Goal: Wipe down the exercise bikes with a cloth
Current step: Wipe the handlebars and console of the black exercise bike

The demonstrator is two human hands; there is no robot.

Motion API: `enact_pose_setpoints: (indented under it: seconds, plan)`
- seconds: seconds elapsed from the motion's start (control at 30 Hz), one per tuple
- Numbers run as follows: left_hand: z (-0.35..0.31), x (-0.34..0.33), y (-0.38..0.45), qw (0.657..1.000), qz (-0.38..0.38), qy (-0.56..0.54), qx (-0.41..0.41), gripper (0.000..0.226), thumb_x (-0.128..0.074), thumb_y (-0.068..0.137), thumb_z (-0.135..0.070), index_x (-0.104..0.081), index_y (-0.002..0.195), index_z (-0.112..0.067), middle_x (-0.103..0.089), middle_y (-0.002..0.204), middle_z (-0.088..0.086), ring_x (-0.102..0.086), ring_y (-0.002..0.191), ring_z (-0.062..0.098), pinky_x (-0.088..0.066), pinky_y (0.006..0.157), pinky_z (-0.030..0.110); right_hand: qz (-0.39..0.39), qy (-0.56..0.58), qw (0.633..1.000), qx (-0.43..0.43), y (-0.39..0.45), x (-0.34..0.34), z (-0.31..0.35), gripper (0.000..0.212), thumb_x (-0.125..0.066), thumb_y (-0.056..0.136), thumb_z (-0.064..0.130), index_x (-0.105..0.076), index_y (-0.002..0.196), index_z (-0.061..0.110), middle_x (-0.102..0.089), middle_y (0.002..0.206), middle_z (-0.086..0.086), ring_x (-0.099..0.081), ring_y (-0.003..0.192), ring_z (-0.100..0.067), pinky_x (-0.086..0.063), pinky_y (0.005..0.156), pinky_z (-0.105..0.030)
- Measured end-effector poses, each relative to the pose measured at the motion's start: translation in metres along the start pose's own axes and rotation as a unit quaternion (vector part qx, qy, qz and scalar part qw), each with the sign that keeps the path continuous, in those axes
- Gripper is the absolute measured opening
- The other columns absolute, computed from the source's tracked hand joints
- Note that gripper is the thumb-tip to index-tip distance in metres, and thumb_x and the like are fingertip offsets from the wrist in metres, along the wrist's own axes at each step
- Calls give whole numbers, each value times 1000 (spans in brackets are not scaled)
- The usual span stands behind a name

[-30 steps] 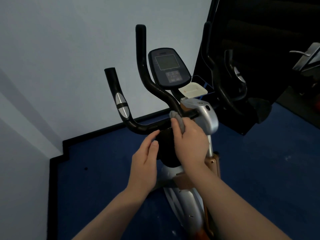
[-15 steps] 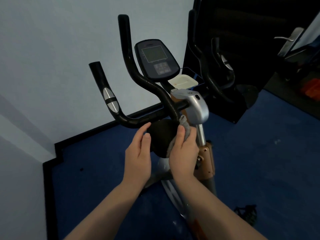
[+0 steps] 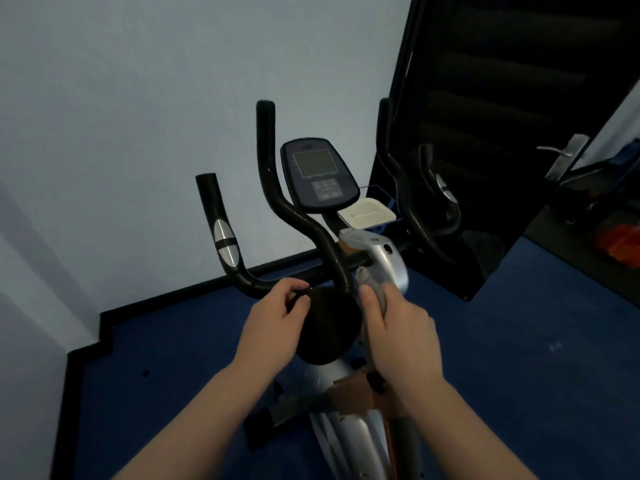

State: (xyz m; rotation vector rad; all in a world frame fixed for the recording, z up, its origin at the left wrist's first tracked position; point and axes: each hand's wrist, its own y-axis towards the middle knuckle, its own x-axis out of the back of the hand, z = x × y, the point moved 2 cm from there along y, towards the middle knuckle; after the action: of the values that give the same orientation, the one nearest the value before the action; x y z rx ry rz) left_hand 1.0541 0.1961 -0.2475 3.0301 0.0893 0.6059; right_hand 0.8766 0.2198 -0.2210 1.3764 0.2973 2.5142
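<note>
Straight ahead in the head view stands a silver-and-black exercise bike [image 3: 384, 261] with black foam handlebars [image 3: 277, 202] and a dark oval console [image 3: 318, 176], set on blue floor [image 3: 519, 358] against a pale wall [image 3: 138, 116]. The right hand [image 3: 398, 327] grips a small grey cloth [image 3: 372, 289], pressing it to the silver stem housing just right of the handlebar junction. The left hand [image 3: 273, 323] curls its fingers over the top edge of a round black pad [image 3: 325, 327] below the crossbar. A white tray [image 3: 367, 213] sits behind the console.
</note>
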Motion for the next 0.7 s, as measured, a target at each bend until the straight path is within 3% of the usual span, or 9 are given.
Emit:
enact_pose_setpoints:
  seconds: [0.07,0.17,0.23,0.4,0.5,0.7]
  plan:
    - [-4,-5,6,1000,-7,1,7,17,-50,94,-29,-62,100,-40,-64,94,-21,-57,86,-9,-41,68,12,-5,42,999,26,15,-3,10,33,-28,94,55,-49,92,29,-58,81,8,-59,72,-15,-50,63,-37]
    - [-4,-13,8,999,-36,7,20,19,-45,97,-29,-63,96,-37,-63,89,-21,-54,82,-15,-38,62,8,52,70,992,86,30,-25,27,30,-35,97,46,-54,103,24,-55,99,4,-54,92,-14,-47,77,-36]
    - [-2,-16,4,998,-62,2,28,20,-44,97,-32,-62,93,-38,-63,87,-19,-55,81,-15,-40,63,12,67,49,991,109,31,-36,29,31,-36,97,46,-55,99,21,-56,97,2,-54,92,-15,-46,78,-35]
    - [4,-18,-1,994,-94,-27,44,25,-41,98,-35,-66,92,-35,-67,88,-11,-62,83,3,-51,74,29,41,112,991,65,17,-43,10,33,-30,94,52,-48,87,26,-57,80,4,-59,72,-15,-51,65,-43]
    - [7,-19,-5,989,-91,-110,40,31,-39,100,-28,-69,96,-28,-70,93,-5,-64,92,11,-51,83,32,10,195,981,5,-9,-50,-1,30,-23,88,63,-41,87,39,-58,74,10,-58,64,-4,-52,57,-33]
    - [8,-19,-10,986,-94,-130,36,33,-39,101,-26,-71,99,-30,-72,99,-9,-64,99,7,-49,92,32,34,287,955,-62,-30,-60,-10,30,-23,84,64,-41,93,41,-61,74,6,-59,66,0,-47,56,-25]
